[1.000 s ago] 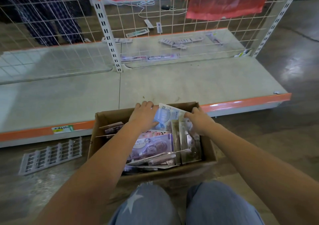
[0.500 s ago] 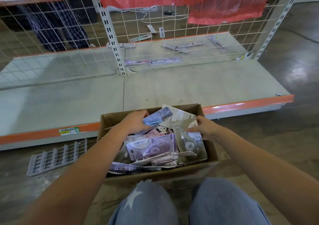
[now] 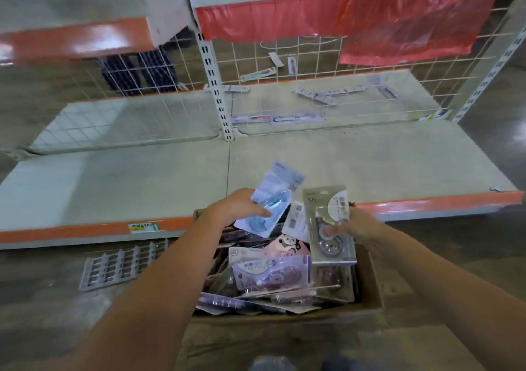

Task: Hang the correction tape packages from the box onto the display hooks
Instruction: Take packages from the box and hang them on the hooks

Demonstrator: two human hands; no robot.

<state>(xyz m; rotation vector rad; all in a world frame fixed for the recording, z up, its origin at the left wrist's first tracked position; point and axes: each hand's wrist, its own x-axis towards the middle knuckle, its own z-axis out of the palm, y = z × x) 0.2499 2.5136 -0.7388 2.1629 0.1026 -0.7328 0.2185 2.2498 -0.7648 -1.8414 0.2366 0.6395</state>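
Note:
A brown cardboard box [image 3: 370,282] sits on the floor in front of me, filled with several correction tape packages, a purple one [image 3: 270,275] lying on top. My left hand [image 3: 233,208] grips a blue package [image 3: 273,202] lifted above the box's far edge. My right hand [image 3: 355,227] holds a grey package [image 3: 330,228] upright over the box's right side. Behind the low shelf stands a white wire grid panel [image 3: 313,57]; I cannot make out any hooks on it.
A low grey shelf with an orange front edge [image 3: 427,202] runs across behind the box. A grey plastic grid piece [image 3: 119,265] lies on the floor to the left. Red plastic sheeting [image 3: 370,15] hangs above. A person's legs [image 3: 136,72] stand behind the grid.
Both hands have risen out of the box, each lifting a package: blue in the left, grey in the right. The view has tilted upward toward the shelving.

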